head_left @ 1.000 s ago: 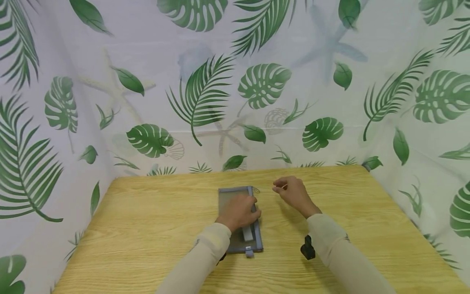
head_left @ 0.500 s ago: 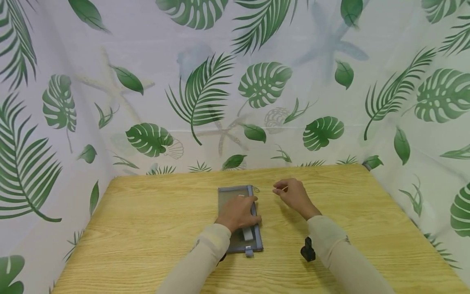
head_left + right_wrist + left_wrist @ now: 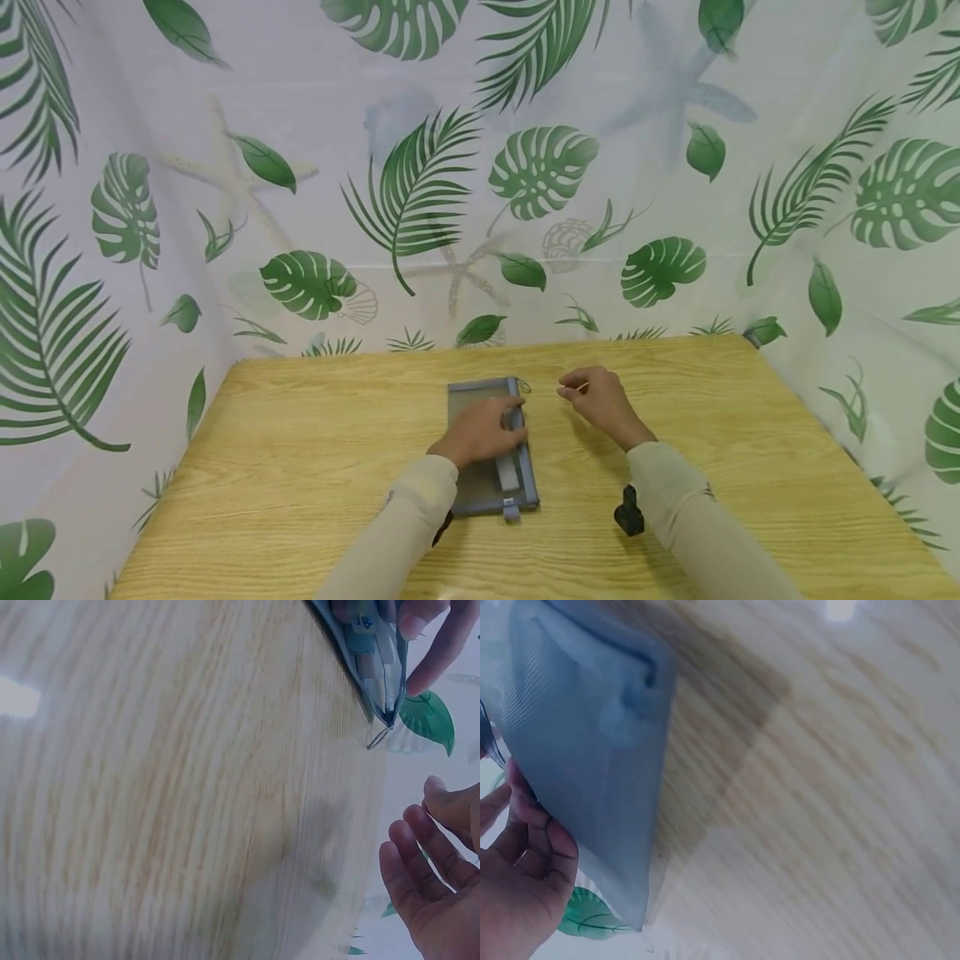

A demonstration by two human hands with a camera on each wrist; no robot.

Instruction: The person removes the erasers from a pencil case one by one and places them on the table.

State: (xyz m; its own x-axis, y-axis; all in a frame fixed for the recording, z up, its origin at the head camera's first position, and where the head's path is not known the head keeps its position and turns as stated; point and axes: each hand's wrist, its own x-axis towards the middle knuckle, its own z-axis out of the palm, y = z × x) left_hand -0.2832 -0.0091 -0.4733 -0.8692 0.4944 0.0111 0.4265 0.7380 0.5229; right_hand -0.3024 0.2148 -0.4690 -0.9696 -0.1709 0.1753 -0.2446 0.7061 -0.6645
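A blue-grey, see-through zip pouch (image 3: 474, 490) lies at mid-table in the head view, with a small white block (image 3: 507, 472) visible in it. My left hand (image 3: 480, 431) lies over the pouch, index finger and thumb spread apart at its right edge. In the left wrist view, the curled fingers of the left hand (image 3: 532, 847) are beside the pouch (image 3: 592, 772). To the right, my right hand (image 3: 600, 402) hovers apart from the pouch, thumb near the fingertips. Nothing shows between the loosely bent fingers of that right hand (image 3: 442, 862) in its wrist view.
The wood-grain table (image 3: 322, 450) carries the pouch. A white curtain (image 3: 442, 83) printed with green leaves rises behind it and along both sides. A small cord loop (image 3: 524, 387) sticks out from the pouch's far right corner, and a fabric tab (image 3: 511, 510) from its near edge.
My left hand has shifted slightly left across the pouch, its thumb and index finger spreading from their earlier closer pose. The right hand has barely moved.
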